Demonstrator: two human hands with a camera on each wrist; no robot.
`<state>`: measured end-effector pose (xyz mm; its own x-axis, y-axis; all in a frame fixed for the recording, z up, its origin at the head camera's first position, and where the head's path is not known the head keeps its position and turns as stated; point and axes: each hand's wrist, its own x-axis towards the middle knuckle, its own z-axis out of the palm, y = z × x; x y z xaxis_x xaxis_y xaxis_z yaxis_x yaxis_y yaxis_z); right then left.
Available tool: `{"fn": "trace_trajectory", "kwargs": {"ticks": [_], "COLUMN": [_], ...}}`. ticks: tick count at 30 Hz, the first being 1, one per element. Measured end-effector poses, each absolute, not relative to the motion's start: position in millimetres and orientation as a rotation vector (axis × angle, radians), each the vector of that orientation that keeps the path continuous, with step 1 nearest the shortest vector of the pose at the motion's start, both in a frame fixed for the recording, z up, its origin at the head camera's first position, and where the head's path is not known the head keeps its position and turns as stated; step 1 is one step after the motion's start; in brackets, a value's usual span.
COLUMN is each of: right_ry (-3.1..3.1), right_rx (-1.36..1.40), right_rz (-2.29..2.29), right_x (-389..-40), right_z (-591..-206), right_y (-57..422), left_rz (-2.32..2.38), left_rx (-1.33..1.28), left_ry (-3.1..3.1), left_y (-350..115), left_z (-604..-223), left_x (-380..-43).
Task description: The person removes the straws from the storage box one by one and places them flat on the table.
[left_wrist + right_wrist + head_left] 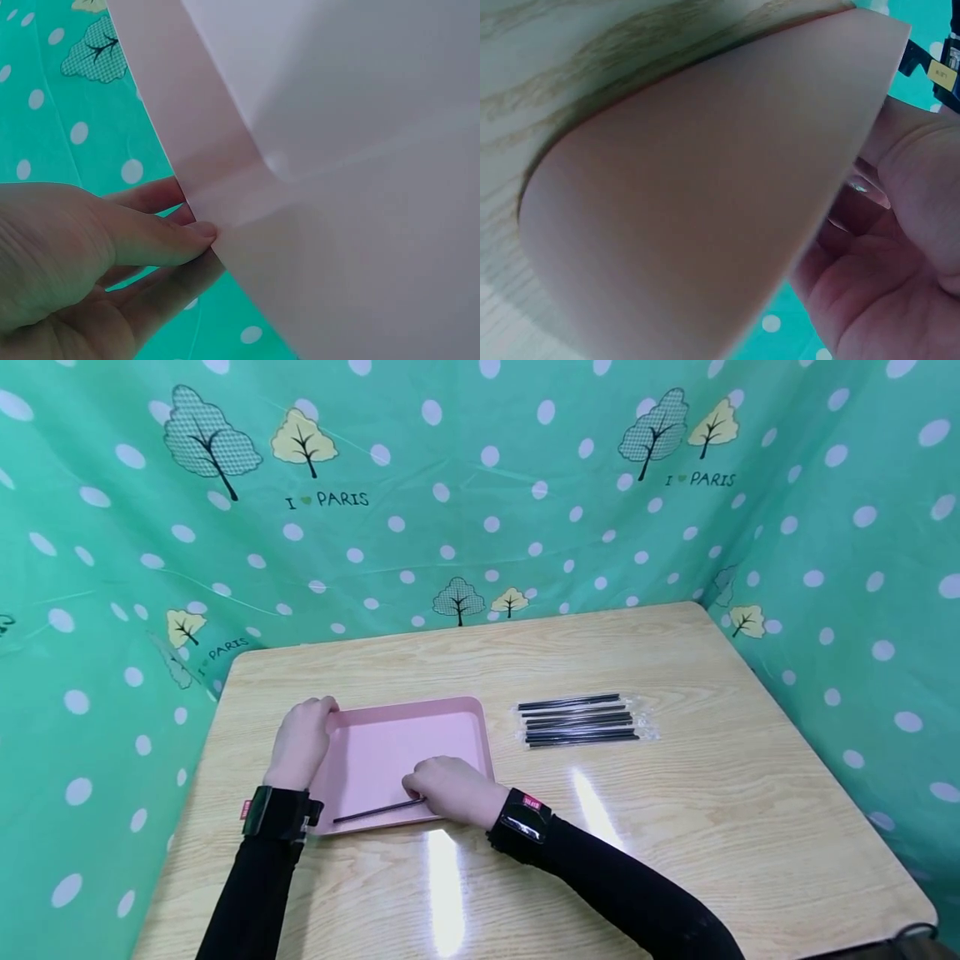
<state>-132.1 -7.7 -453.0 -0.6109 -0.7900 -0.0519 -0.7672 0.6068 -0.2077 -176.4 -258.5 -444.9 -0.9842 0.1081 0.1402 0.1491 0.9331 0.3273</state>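
Observation:
A shallow pink tray (375, 752) lies on the left part of the table. My left hand (302, 735) grips its far left corner; in the left wrist view the thumb (191, 236) presses on the rim with the fingers round the other side. Reaching over the near right corner, my right hand (457, 789) pinches the right end of a thin black straw (378, 810). The straw stretches leftward along the tray's near wall. In the right wrist view the tray's outer wall (690, 180) hides the straw and the fingertips.
Right of the tray, several black straws (577, 720) in clear plastic wrapping lie side by side on the wooden table (712, 777). A green polka-dot curtain (487, 485) surrounds the back and sides. At the bottom right corner there is a dark cable (917, 928).

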Motion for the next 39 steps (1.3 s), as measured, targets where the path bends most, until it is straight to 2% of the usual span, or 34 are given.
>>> {"fn": "trace_trajectory", "kwargs": {"ticks": [14, 26, 32, 39], "right_ry": [2.784, 2.809, 2.808, 2.876], "right_rx": [-1.331, -1.306, -1.199, -1.175], "right_rz": [-0.221, -0.277, -0.331, -0.401], "right_x": [-133.5, -133.2, -135.3, -143.8], "right_z": [-422.7, -411.1, -408.0, -415.0], "right_y": [5.7, 22.6, 47.6, 100.8], "left_rz": [-0.52, -0.533, -0.535, -0.545], "left_rx": [-0.137, -0.156, -0.16, -0.15], "left_ry": [-3.001, -2.996, -3.001, -3.008], "left_y": [-256.4, -257.1, -258.1, -258.8], "left_z": [-443.0, -443.3, -444.8, -444.0], "left_x": [-174.5, -173.7, -173.6, -175.6]}}
